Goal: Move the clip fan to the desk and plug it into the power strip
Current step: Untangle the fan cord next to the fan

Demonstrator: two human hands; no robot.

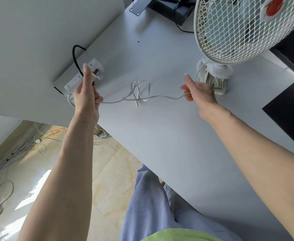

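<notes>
White desk surface (160, 136) fills most of the frame, with tiled floor and a mess of loose cables down in the lower left. Clip fan (233, 32) is already standing on its clamp base at the upper right, so that half looks done to me.

What's left is the plug. Left hand (85, 94) is at the middle left, fingers (87, 73) pinched on the plug (96, 74) right over the power strip (83, 75) that sits against the wall. Can't tell if the prongs are seated or just hovering above the socket. Right hand (198, 92) is near the fan base, fingers closed on the thin white cord (142, 98), which runs between both hands with a tangled loop lying on the surface in the middle.

Handling-wise: the cord looks limp and light, so it'll snag on itself before it resists anything. I'd hold the plug by its hard body, not the wire. The fan looks like light plastic and top-heavy on that small base, so yanking the cord could probably tip it. Keep slack.
</notes>
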